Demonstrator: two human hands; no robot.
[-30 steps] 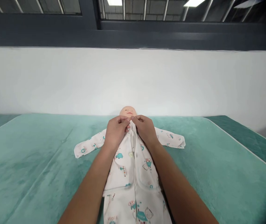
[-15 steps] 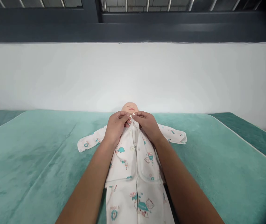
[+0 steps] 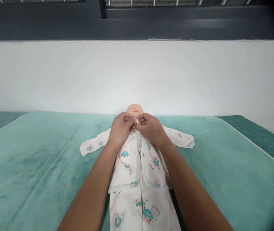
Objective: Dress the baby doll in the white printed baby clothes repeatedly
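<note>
A baby doll lies on its back, its head toward the wall. It wears a white printed baby jacket with both sleeves spread out to the sides, and matching trousers. At the jacket's neckline, just under the doll's chin, my left hand pinches the fabric edge. My right hand pinches the other front edge there, its thumb meeting the left fingertips. The fingers hide the top fastening. Lower down the front, a pale button shows, and the two front panels part toward the hem.
A green plush bed cover spreads under the doll, with a seam line on the left and darker panels at the far corners. Behind the doll rises a white wall, topped by a dark window frame with metal bars.
My right thumb and fingers have moved left and slightly down at the collar, closer against my left fingertips. The view has tilted down slightly. The doll stays in place.
</note>
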